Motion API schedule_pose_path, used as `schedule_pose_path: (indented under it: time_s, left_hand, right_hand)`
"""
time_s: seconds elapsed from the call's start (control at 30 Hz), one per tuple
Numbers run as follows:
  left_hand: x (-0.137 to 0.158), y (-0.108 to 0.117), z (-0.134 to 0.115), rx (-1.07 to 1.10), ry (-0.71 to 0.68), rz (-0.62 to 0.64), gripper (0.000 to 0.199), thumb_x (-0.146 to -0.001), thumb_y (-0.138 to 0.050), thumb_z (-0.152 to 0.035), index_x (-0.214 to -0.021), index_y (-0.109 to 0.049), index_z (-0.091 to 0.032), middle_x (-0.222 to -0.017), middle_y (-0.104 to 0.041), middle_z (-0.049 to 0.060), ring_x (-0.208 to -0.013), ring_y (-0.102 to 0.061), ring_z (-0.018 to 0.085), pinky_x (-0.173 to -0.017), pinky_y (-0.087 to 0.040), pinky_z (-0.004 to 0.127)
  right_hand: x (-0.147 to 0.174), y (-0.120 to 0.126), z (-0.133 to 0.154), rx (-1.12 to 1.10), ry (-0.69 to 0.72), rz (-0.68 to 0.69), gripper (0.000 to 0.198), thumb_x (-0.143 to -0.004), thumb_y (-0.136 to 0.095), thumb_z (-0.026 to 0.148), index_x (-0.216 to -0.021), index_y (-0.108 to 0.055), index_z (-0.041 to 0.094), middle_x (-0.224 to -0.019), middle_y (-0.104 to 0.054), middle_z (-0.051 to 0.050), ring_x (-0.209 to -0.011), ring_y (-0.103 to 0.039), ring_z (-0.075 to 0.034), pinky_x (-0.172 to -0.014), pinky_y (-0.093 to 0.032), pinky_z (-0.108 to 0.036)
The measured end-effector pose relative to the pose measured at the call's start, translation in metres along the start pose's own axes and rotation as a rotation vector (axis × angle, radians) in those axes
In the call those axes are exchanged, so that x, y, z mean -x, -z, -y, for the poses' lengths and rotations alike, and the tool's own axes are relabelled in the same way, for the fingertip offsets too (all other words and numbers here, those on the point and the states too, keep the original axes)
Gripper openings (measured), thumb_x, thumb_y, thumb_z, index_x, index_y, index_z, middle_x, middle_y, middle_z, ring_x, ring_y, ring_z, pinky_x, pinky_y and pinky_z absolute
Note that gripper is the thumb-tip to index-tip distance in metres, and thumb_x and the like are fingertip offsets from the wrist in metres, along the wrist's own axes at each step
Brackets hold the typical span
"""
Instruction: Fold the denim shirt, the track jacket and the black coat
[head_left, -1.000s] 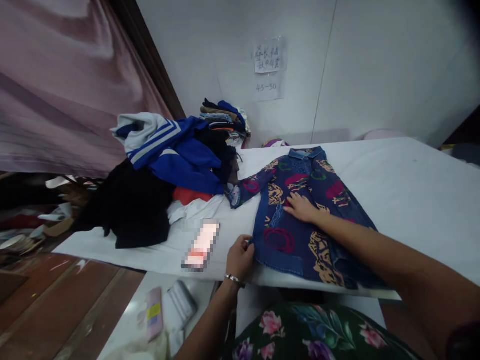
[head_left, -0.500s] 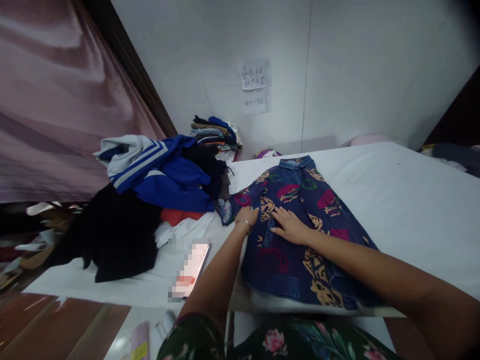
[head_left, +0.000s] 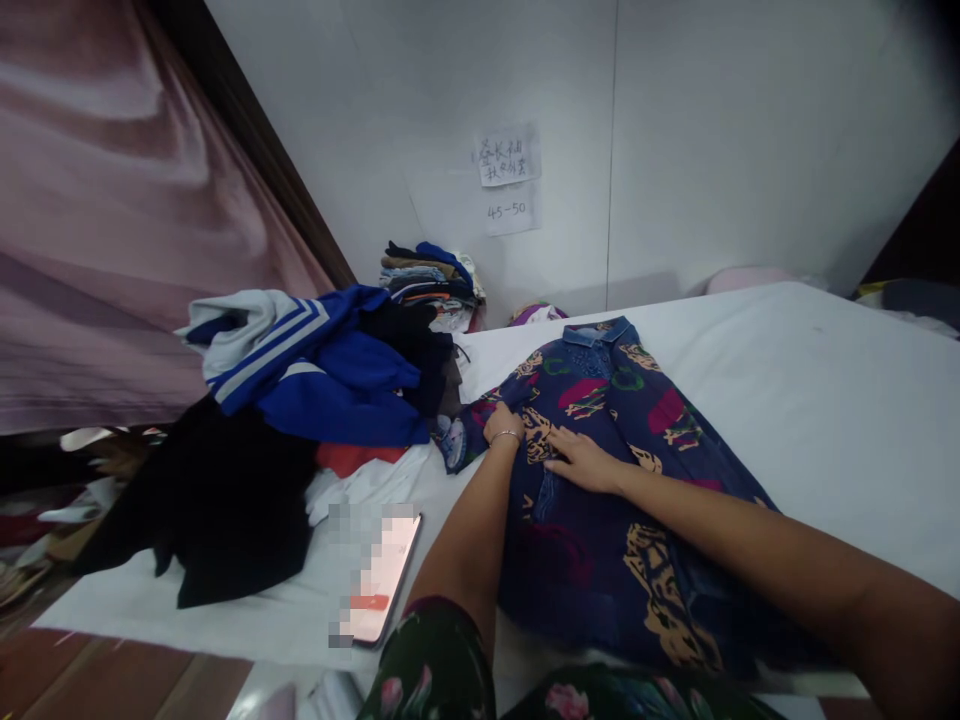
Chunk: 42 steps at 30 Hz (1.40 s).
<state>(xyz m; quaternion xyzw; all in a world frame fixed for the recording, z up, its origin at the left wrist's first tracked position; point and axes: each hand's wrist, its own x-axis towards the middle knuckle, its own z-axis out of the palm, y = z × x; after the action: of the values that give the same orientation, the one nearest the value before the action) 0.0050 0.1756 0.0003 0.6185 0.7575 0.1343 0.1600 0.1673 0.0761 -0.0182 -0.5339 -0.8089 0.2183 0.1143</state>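
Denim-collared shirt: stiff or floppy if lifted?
Likely floppy: the denim-collared shirt lies flat with soft creases. Its collar may stay stiffer, holding a folded shape. The sleeve at picture left would probably dangle, since it angles out from the body.

Navy jacket (head_left: 589,540) with tan, magenta and green motifs, pale-striped blue garment (head_left: 349,385), white sheet (head_left: 832,390)
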Motion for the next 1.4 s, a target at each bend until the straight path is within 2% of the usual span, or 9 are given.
schedule_pose_path:
  time_s: [0.2,0.37,0.43,0.57,0.77,0.9,1.0,1.13,1.4]
  left_hand:
    - [-0.004,-0.002,0.004,-0.073,-0.035,0.000,0.024,-0.086,-0.047,-0.027,-0.105,-0.058,-0.018,-0.106,-0.068,0.016,-0.103,-0.063,0.027,-0.086,-0.045,0.037]
    - [-0.003,-0.007,0.008,-0.080,-0.023,-0.031,0.024,-0.088,-0.041,-0.025,-0.106,-0.057,-0.021,-0.101,-0.069,0.014,-0.098,-0.065,0.026,-0.083,-0.046,0.037]
    - [-0.003,-0.008,0.010,-0.073,-0.014,-0.041,0.025,-0.087,-0.040,-0.025,-0.106,-0.057,-0.022,-0.101,-0.069,0.013,-0.097,-0.065,0.026,-0.082,-0.046,0.037]
    - [-0.002,-0.008,0.011,-0.054,-0.004,-0.045,0.025,-0.086,-0.041,-0.025,-0.106,-0.057,-0.022,-0.100,-0.069,0.013,-0.095,-0.065,0.027,-0.081,-0.046,0.038]
    - [-0.001,-0.007,0.010,-0.016,0.015,-0.062,0.024,-0.084,-0.043,-0.025,-0.104,-0.057,-0.023,-0.098,-0.070,0.011,-0.095,-0.065,0.026,-0.080,-0.045,0.036]
    - [-0.002,-0.008,0.010,-0.013,0.023,-0.052,0.024,-0.083,-0.043,-0.026,-0.103,-0.057,-0.024,-0.097,-0.070,0.011,-0.092,-0.066,0.027,-0.079,-0.046,0.037]
    - [-0.003,-0.008,0.011,-0.014,0.017,-0.053,0.024,-0.083,-0.044,-0.026,-0.103,-0.057,-0.023,-0.096,-0.070,0.011,-0.092,-0.066,0.027,-0.079,-0.046,0.037]
    - [-0.002,-0.008,0.011,-0.013,0.006,-0.061,0.024,-0.083,-0.044,-0.026,-0.104,-0.057,-0.023,-0.097,-0.070,0.012,-0.093,-0.066,0.027,-0.079,-0.045,0.036]
    - [-0.003,-0.010,0.012,-0.036,-0.025,-0.074,0.027,-0.085,-0.043,-0.025,-0.107,-0.057,-0.022,-0.101,-0.070,0.014,-0.096,-0.065,0.028,-0.080,-0.046,0.038]
  right_hand:
    - [-0.062,0.040,-0.036,0.149,-0.253,-0.172,0.064,-0.091,-0.037,0.049,-0.143,-0.034,0.012,-0.153,-0.021,-0.016,-0.141,-0.013,-0.030,-0.111,-0.015,-0.047]
    - [-0.100,0.032,-0.054,0.190,-0.422,-0.206,0.064,-0.092,-0.032,0.049,-0.144,-0.031,0.009,-0.153,-0.021,-0.017,-0.141,-0.013,-0.029,-0.110,-0.015,-0.048]
    - [-0.107,0.021,-0.055,0.215,-0.404,-0.194,0.069,-0.091,-0.030,0.054,-0.143,-0.031,0.008,-0.152,-0.021,-0.019,-0.141,-0.012,-0.031,-0.110,-0.012,-0.049]
    - [-0.114,0.015,-0.059,0.226,-0.172,-0.122,0.073,-0.090,-0.029,0.060,-0.144,-0.033,0.011,-0.153,-0.022,-0.015,-0.141,-0.014,-0.026,-0.112,-0.011,-0.042]
    - [-0.142,0.032,-0.079,0.255,-0.433,-0.209,0.073,-0.091,-0.029,0.054,-0.142,-0.032,0.002,-0.150,-0.025,-0.022,-0.139,-0.017,-0.032,-0.110,-0.013,-0.048]
    - [-0.154,0.026,-0.075,0.301,-0.421,-0.203,0.073,-0.092,-0.027,0.054,-0.143,-0.031,0.002,-0.151,-0.022,-0.022,-0.140,-0.016,-0.033,-0.111,-0.010,-0.047]
    - [-0.147,0.018,-0.064,0.297,-0.338,-0.174,0.072,-0.092,-0.026,0.054,-0.143,-0.032,0.004,-0.151,-0.022,-0.020,-0.140,-0.015,-0.031,-0.111,-0.011,-0.045]
    - [-0.115,0.006,-0.038,0.240,-0.199,-0.129,0.072,-0.091,-0.030,0.055,-0.143,-0.034,0.005,-0.152,-0.022,-0.019,-0.141,-0.014,-0.031,-0.112,-0.011,-0.045]
    - [0.000,-0.003,0.023,-0.003,0.095,0.071,0.066,-0.090,-0.035,0.052,-0.144,-0.034,0.015,-0.153,-0.021,-0.013,-0.142,-0.013,-0.026,-0.113,-0.012,-0.046]
